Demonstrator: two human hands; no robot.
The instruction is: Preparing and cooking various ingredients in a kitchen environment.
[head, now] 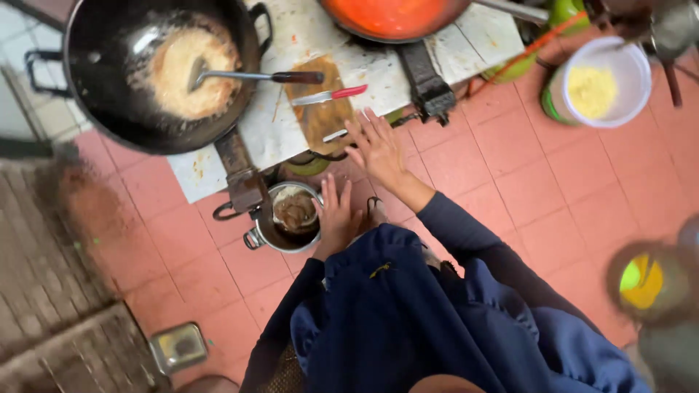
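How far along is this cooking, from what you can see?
Already going: batter is frying in the black wok with a spatula resting in it, and a red sauce pan sits beside it. In hand: the left hand steadies a metal pot on the floor, while the right hand reaches to the cutting board near a red-handled knife. Left, probably: the bowl of yellow shreds stands apart.

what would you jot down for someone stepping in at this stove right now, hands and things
Left hand: open, fingers spread, at the rim of the small steel pot on the tiled floor; no grip on it.
Right hand: open, empty, over the near end of the wooden cutting board.
Red-handled knife lies flat on the board, untouched.
Black wok holds pale bubbling food, with a ladle resting in it.
Pan with orange-red sauce sits at the top edge.
White bucket with yellow contents stands on the floor to the right.
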